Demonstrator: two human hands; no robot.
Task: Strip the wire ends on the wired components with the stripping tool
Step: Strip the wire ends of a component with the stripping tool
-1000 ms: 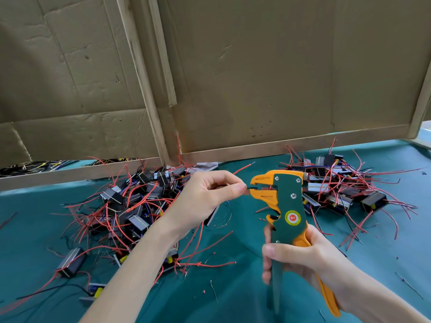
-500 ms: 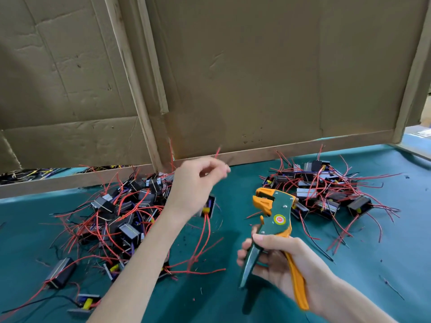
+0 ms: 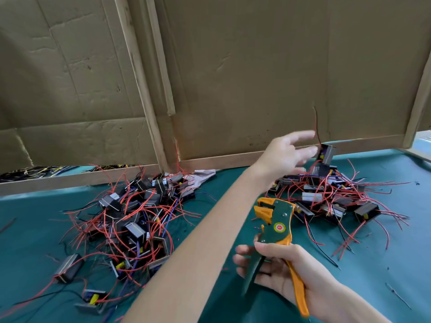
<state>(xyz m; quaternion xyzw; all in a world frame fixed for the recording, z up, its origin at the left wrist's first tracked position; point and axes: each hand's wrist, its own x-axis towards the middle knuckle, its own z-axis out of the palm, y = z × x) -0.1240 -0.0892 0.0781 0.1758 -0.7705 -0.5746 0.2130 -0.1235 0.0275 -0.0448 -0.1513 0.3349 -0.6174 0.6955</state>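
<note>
Left arm reaches forward and to the right, bare forearm diagonal across the view. Left grip [image 3: 289,155] is up, fingers straight and spread, motion-blurred. Right grip [image 3: 279,269] sits low, close to the body, palm toward the camera, with fingers and thumb curled round the stripping tool [image 3: 277,220] handles.

**Small hand-assembly workshop**

A workbench in a small assembly shop is shown. The lower frame is filled by a table [image 3: 396,264] covered in green cloth, and a left heap [image 3: 130,220] and a right heap [image 3: 326,199] of wired parts are piled on it. A stripper [image 3: 277,223] is held at lower right. Cardboard sheets [image 3: 256,78] on wooden frames [image 3: 143,89] are stood across the upper frame as screens. More loose wires [image 3: 35,171] are seen behind them at far left.
</note>
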